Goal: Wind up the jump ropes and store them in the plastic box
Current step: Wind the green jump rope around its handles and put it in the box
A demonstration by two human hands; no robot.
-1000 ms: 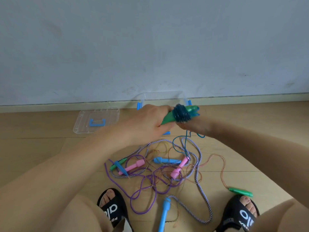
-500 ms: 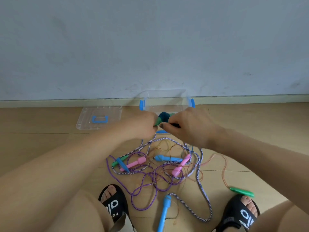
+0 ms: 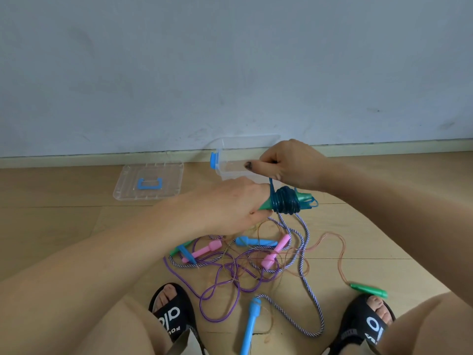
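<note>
On the wooden floor point(image 3: 76, 226) before the plastic box point(image 3: 230, 160), the right hand point(image 3: 289, 165) has risen, pinching blue rope point(image 3: 271, 184); the left hand point(image 3: 230, 203) grips the nearly wound green handles point(image 3: 286, 201).

- My left hand point(image 3: 230, 203) grips the handles of the wound jump rope point(image 3: 286, 201), held above the floor point(image 3: 64, 226).
- My right hand point(image 3: 289, 163) sits just above and right of it, pinching the rope's loose end.
- The plastic box point(image 3: 230, 170) stands behind both hands, against the wall point(image 3: 230, 60).
- Its lid point(image 3: 149, 181) lies flat to the box's left.
- A tangle of jump ropes point(image 3: 243, 265) sprawls below my hands, between my two sandals point(image 3: 171, 313).
- One loose handle point(image 3: 368, 290) lies by my right foot.
</note>
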